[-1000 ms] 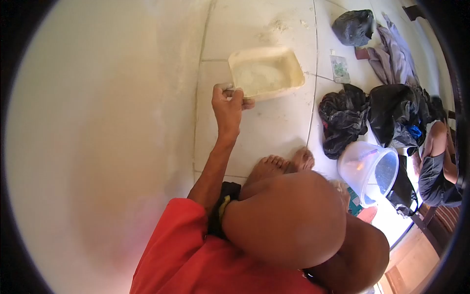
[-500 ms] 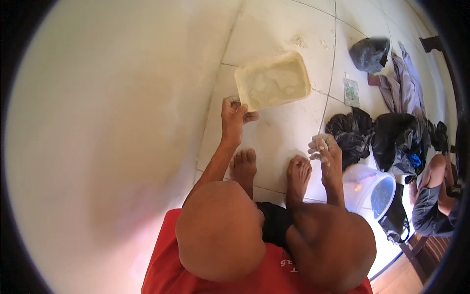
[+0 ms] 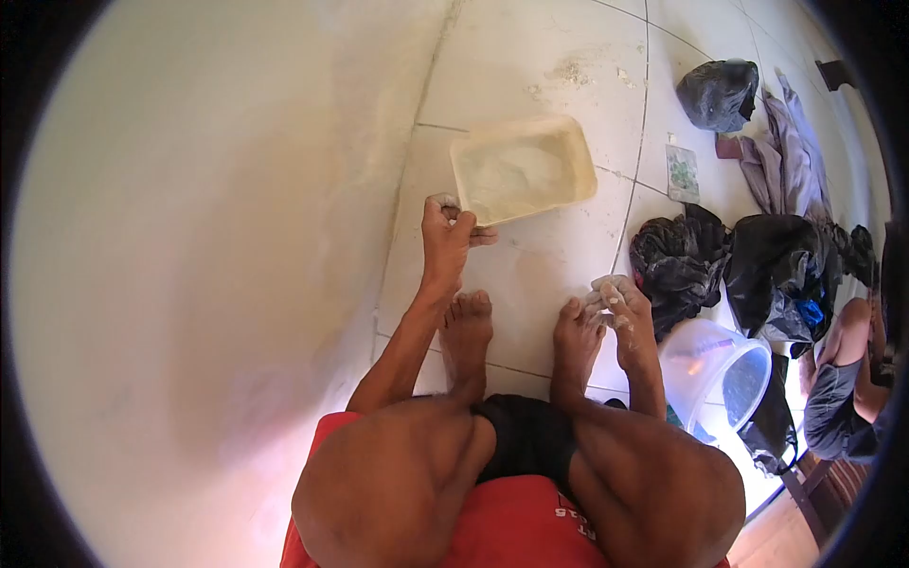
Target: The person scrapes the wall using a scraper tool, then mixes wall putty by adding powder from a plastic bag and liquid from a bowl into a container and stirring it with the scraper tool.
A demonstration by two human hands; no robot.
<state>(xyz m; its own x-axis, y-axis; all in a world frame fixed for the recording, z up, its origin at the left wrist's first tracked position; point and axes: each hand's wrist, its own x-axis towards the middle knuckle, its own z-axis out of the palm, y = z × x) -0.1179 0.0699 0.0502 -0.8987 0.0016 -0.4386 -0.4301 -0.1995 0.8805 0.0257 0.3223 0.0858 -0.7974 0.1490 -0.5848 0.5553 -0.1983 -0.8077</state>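
My left hand (image 3: pixel 450 241) is closed on the near left corner of a cream rectangular plastic tub (image 3: pixel 461 180), its thumb at the rim. Inside the tub is a pale, whitish paste (image 3: pixel 516 175). My right hand (image 3: pixel 622 308) is beside my right foot (image 3: pixel 578 343), apart from the tub. Its fingers are curled together and smeared with white paste; whether anything small is between them is hidden.
White crumbs (image 3: pixel 573 71) lie on the tiled floor beyond the tub. Black plastic bags (image 3: pixel 677 265), a translucent bucket (image 3: pixel 696 369), a green-patterned packet (image 3: pixel 682 173) and grey cloth (image 3: pixel 772 161) are at right. Another person's leg (image 3: pixel 843 341) shows at the right edge. A pale wall (image 3: pixel 218 237) rises at left.
My right hand has lowered toward my right foot, its fingers drawn closer together. The tub sits slightly lower in view, still in my left hand. My knees have shifted in view.
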